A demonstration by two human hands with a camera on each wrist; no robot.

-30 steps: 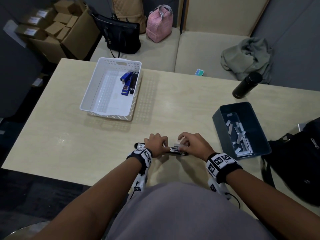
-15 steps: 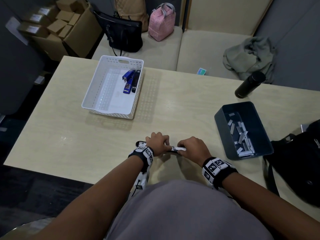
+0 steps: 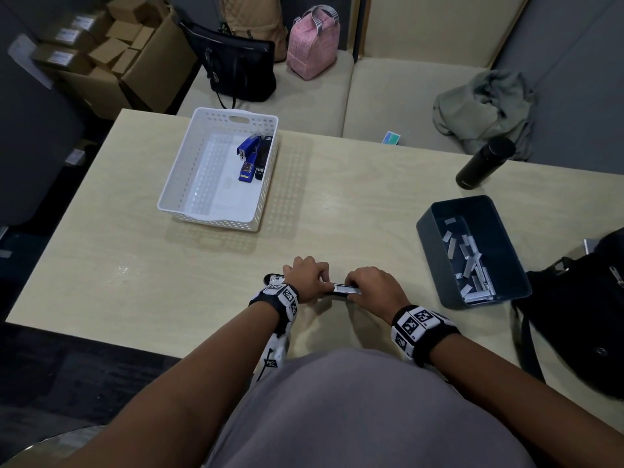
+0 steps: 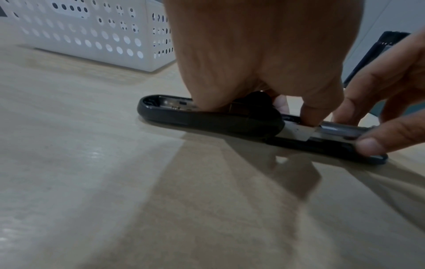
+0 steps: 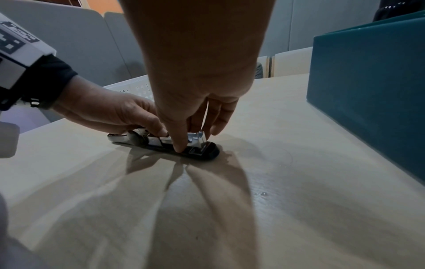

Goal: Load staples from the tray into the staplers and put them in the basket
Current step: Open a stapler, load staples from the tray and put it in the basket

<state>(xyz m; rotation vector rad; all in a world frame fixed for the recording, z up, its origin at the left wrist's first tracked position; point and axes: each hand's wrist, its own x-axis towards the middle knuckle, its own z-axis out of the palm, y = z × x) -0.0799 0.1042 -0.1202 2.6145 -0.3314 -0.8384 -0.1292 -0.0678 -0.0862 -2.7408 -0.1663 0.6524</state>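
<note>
A black stapler [image 3: 344, 289] lies opened flat near the table's front edge, its cover [image 4: 207, 120] folded out to the left. My left hand [image 3: 309, 276] grips it at the hinge [image 4: 260, 107]. My right hand [image 3: 374, 287] pinches the metal magazine end [image 5: 197, 140], thumb on the near side and fingers on the far side. A silver staple strip [image 3: 347, 290] shows in the channel between the hands. The white basket [image 3: 175, 184] at the back left holds a blue stapler [image 3: 248, 157] and a black one [image 3: 263, 157]. The dark tray [image 3: 429, 231] on the right holds loose staple strips [image 3: 469, 261].
A black bottle [image 3: 483, 163] stands at the back right of the table. A black bag [image 3: 580, 315] lies at the right edge beside the tray. Behind the table is a sofa with bags and a grey jacket [image 3: 483, 109]; cardboard boxes [image 3: 111, 52] stand at the far left.
The staple strip that my right hand held above the stapler now lies down in the magazine channel. My right hand has closed in on the magazine end. The left hand keeps its hold.
</note>
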